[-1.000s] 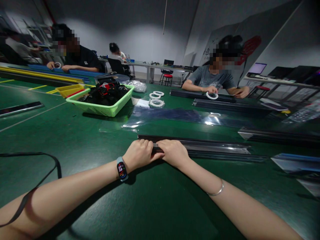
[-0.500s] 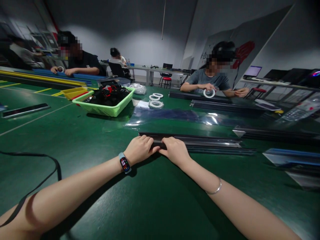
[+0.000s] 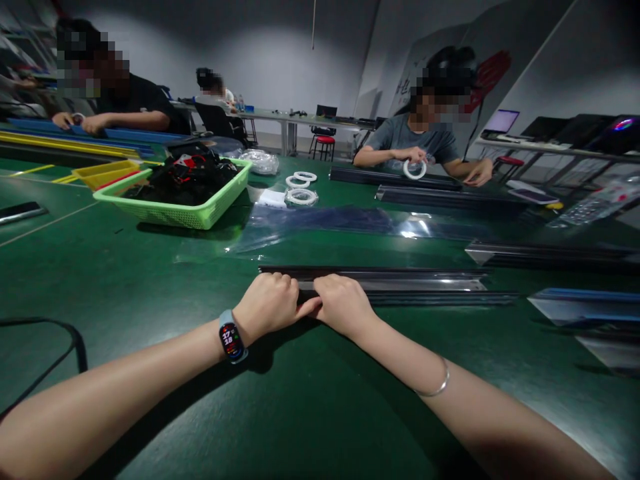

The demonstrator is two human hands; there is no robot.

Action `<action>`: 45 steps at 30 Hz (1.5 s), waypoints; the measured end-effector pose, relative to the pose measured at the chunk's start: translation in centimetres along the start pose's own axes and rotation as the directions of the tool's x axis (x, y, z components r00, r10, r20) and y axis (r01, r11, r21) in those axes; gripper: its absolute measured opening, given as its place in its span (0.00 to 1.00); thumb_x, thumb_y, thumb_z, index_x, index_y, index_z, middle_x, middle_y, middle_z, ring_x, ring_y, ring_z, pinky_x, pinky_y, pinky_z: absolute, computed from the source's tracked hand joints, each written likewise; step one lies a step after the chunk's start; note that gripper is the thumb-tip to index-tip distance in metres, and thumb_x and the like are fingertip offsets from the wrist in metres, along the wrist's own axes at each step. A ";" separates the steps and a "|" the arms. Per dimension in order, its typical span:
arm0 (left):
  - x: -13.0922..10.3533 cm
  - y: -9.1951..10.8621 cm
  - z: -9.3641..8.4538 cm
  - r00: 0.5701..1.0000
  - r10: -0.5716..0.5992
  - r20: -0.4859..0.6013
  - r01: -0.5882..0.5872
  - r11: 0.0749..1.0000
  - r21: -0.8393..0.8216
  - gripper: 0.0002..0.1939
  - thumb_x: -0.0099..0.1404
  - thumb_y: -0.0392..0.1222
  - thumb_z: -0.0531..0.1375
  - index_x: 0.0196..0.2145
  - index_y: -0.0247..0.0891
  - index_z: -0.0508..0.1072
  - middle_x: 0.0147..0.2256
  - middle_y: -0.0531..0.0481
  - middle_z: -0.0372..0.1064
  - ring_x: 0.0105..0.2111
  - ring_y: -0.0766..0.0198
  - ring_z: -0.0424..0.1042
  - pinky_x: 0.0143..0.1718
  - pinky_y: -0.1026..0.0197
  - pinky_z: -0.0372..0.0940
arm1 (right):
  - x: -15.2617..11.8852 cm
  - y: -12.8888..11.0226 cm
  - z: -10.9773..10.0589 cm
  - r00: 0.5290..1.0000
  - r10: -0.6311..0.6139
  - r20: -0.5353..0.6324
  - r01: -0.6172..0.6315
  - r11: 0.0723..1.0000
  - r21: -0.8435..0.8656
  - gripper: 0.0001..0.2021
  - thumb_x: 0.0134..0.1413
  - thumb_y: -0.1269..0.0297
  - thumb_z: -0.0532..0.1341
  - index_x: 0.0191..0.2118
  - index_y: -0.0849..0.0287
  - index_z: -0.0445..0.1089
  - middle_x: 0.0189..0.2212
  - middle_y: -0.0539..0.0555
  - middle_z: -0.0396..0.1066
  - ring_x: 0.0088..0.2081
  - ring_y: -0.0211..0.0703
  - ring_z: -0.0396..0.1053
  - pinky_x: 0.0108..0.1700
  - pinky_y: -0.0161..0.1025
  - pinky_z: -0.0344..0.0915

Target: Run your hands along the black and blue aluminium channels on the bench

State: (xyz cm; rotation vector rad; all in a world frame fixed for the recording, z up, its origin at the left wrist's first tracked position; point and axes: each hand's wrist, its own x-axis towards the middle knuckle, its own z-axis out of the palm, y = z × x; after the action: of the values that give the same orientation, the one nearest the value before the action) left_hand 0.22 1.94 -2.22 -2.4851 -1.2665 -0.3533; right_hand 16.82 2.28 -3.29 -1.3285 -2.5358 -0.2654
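Note:
A long black profile (image 3: 425, 283) with a shiny channel lies crosswise on the green table (image 3: 320, 413) in front of me. My left hand (image 3: 273, 300), with a watch at its wrist, is closed on the profile's left end. Close beside it, my right hand (image 3: 343, 301) grips the same profile, fingers curled over the far side. The two thumbs meet at the near edge. My palms and fingers hide part of the profile.
Clear plastic film (image 3: 330, 221) lies beyond the profile. A green basket (image 3: 213, 212) of black items stands back left, near white tape rolls (image 3: 301, 195). More profiles (image 3: 550, 255) lie at the right. Across the table, a person's hand (image 3: 411, 155) holds a white roll.
The view has shifted, with the basket now further left. My left hand has slid slightly left along the profile. Across the table, the person's other hand has moved slightly.

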 end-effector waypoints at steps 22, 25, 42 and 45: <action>-0.1 0.2 0.4 0.996 0.049 -0.075 -0.053 0.997 -0.062 0.16 0.62 0.50 0.47 0.34 0.34 0.65 0.27 0.47 0.66 0.29 0.61 0.66 0.28 0.62 0.59 | -0.3 -0.1 -0.2 1.000 0.030 -0.002 -0.029 0.994 0.110 0.21 0.44 0.68 0.57 0.47 0.60 0.58 0.35 0.55 0.67 0.39 0.45 0.62 0.39 0.37 0.57; 0.0 0.2 0.3 0.995 0.050 -0.082 -0.056 0.996 -0.064 0.17 0.62 0.51 0.47 0.34 0.34 0.65 0.26 0.47 0.65 0.27 0.62 0.65 0.26 0.63 0.58 | -0.4 -0.1 -0.2 0.998 0.026 -0.049 -0.019 0.990 0.138 0.24 0.45 0.68 0.56 0.51 0.59 0.55 0.37 0.56 0.66 0.40 0.43 0.62 0.40 0.36 0.57; -0.2 0.1 0.5 0.983 0.091 -0.160 -0.108 0.989 -0.101 0.15 0.62 0.48 0.48 0.33 0.34 0.66 0.26 0.47 0.66 0.27 0.63 0.66 0.29 0.62 0.59 | -0.8 0.1 0.3 0.994 0.074 -0.087 -0.055 0.978 0.200 0.29 0.45 0.65 0.56 0.55 0.58 0.51 0.36 0.54 0.68 0.38 0.42 0.66 0.39 0.35 0.60; -0.2 0.1 0.6 0.985 0.114 -0.130 -0.126 0.988 -0.087 0.15 0.63 0.48 0.48 0.31 0.35 0.66 0.24 0.49 0.65 0.26 0.63 0.66 0.27 0.62 0.59 | -0.8 0.0 0.2 0.994 0.091 -0.068 -0.076 0.977 0.199 0.26 0.44 0.65 0.57 0.53 0.56 0.54 0.35 0.54 0.68 0.37 0.42 0.66 0.39 0.35 0.60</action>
State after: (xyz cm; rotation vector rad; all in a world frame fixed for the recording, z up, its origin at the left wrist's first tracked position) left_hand 0.21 1.97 -2.83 -2.5596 -1.0680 -0.5413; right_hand 17.23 1.78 -3.77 -1.3177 -2.3668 -0.0462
